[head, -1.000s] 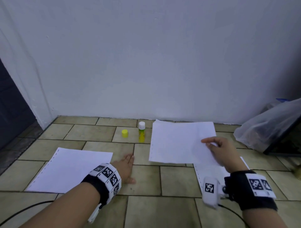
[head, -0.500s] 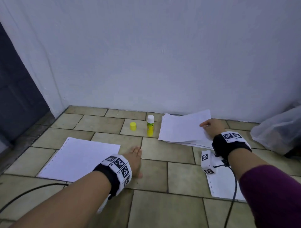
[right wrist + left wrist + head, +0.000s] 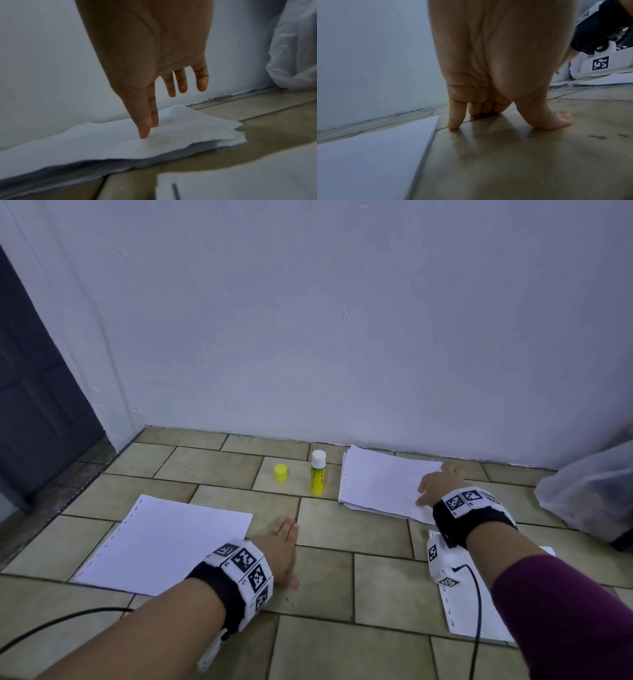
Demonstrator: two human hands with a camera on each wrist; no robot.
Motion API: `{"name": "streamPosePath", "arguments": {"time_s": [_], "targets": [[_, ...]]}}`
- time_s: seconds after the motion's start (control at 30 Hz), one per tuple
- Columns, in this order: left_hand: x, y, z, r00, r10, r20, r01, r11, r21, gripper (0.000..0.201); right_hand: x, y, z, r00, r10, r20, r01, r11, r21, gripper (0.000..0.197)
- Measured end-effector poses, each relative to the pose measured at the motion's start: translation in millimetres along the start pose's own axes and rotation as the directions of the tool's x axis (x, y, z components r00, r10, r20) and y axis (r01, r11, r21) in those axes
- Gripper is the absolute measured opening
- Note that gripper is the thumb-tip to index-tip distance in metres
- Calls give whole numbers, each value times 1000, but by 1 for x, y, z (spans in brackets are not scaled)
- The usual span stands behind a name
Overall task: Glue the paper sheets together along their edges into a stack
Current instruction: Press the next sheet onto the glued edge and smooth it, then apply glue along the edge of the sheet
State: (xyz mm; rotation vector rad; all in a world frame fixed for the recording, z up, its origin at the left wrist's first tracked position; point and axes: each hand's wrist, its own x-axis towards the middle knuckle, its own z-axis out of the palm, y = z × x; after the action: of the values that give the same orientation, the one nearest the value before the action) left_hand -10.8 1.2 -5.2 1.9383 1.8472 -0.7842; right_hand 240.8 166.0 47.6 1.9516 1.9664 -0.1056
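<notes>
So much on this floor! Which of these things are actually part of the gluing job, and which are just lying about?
Part of the job:
- stack of sheets under the right hand
- paper pile beside the left hand
- single sheet under the right forearm
- glue stick, uncapped
- yellow cap

Just lying about:
- plastic bag
- black cable

Lying matt and smooth, white paper stack (image 3: 380, 484) with ragged, uneven edges; showing punched holes along one side, paper sheet (image 3: 161, 542); gleaming faintly, glazed floor tiles (image 3: 322, 573); looking smooth plastic, glue stick (image 3: 318, 477); crinkling translucent, plastic bag (image 3: 596, 491).
</notes>
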Motion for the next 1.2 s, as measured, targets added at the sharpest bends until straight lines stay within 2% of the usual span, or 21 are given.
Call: {"name": "streamPosePath", "arguments": {"time_s": [0.13, 0.23, 0.33, 0.43, 0.57, 0.77, 0.97, 1.07, 1.13, 1.2], "targets": [[-2, 0, -1, 1000, 10, -7, -10, 1000, 11, 97, -4, -2, -4, 998, -27, -63, 28, 999, 20, 32], [-4, 0, -2, 1000, 5, -11, -5, 1000, -2, 98, -16, 10, -14, 987, -126, -95, 133, 989, 70, 39], [-5, 0, -2, 1000, 7, 8, -7, 1000, -16, 99, -41, 22, -11, 976, -214, -42, 218, 957, 190, 67], [-3, -2, -1, 1000, 12, -3, -12, 1000, -22, 98, -79, 29, 9, 954, -295, 51, 282, 942, 180, 84], [-12, 1, -4, 999, 19, -43, -21, 998, -55, 93, -108, 39, 41, 950, -284, 131, 258, 948, 185, 97], [-26, 0, -5, 990, 52, -130, -69, 988, -135, 89, -121, 40, 56, 920, -296, 255, 258, 950, 174, 107], [-33, 0, -7, 979, 93, -182, -119, 983, -138, 89, -124, 45, 57, 927, -304, 221, 251, 939, 236, 110], [-38, -15, -13, 964, 112, -242, -169, 958, -230, 80, -128, 46, 54, 931, -303, 202, 244, 931, 272, 109], [-45, -30, -20, 956, 47, -291, -136, 946, -294, 66, -131, 46, 54, 934, -306, 184, 245, 924, 293, 110], [-57, -42, -27, 956, -62, -287, 13, 986, -169, 57, -130, 45, 55, 946, -282, 160, 224, 924, 309, 108]]}}
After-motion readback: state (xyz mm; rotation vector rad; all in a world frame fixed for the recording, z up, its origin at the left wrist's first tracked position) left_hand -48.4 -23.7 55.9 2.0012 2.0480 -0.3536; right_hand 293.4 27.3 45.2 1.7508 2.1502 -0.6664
